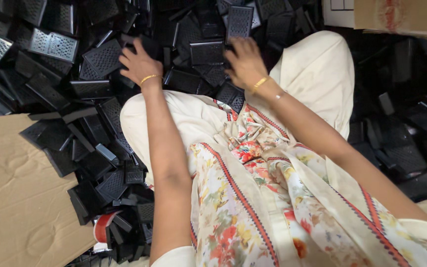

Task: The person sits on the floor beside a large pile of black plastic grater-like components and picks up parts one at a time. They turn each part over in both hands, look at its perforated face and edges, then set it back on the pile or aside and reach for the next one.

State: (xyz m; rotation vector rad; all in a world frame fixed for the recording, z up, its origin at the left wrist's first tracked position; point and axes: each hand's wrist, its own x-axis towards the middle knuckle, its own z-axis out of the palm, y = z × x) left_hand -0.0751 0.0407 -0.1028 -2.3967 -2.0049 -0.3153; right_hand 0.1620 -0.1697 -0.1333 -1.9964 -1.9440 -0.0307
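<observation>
A deep heap of black perforated plastic tray-like parts [55, 47] fills the floor ahead of my knees. My left hand [138, 64], with a gold bangle at the wrist, reaches into the heap and its fingers close around one black part [147, 45]. My right hand [243, 62], also with a gold bangle, rests palm down on the pile with its fingers curled over another black part [207, 52]. Both forearms stretch forward over my cream trousers and floral tunic [253, 198].
A flat brown cardboard sheet [16, 198] lies at the lower left with black parts spilling over its edge. A cardboard box [401, 17] stands at the top right. A red and white tape roll [102, 227] sits among parts near my left knee. More black parts [406, 153] lie at the right.
</observation>
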